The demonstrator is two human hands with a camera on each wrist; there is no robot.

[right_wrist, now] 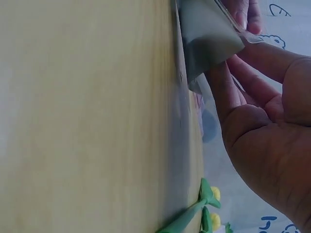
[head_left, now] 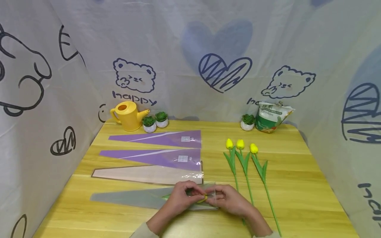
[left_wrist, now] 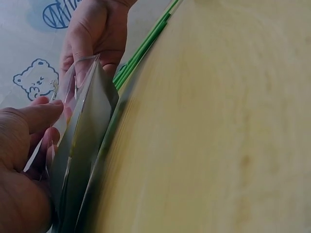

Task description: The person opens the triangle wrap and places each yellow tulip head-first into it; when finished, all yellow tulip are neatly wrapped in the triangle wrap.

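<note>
Both hands meet at the wide mouth of the grey translucent cone-shaped plastic flower sleeve [head_left: 148, 197], which lies flat on the yellow wooden table [head_left: 297, 185] right under them. The left hand [head_left: 182, 195] pinches one film edge with curled fingers; the right hand [head_left: 227, 198] pinches the opposite edge, holding the mouth a little apart. A yellow tulip with green leaves [head_left: 200, 199] shows between the fingertips, already partly inside.

Risks, as I judge them:
- The thin film could slip from either pinch, so the mouth closes on the bloom.
- Pulling the edges unevenly could crease or tear the sleeve.
- The right forearm lies close to 3 yellow artificial tulips [head_left: 245, 162] just beyond it and could knock them.
</note>
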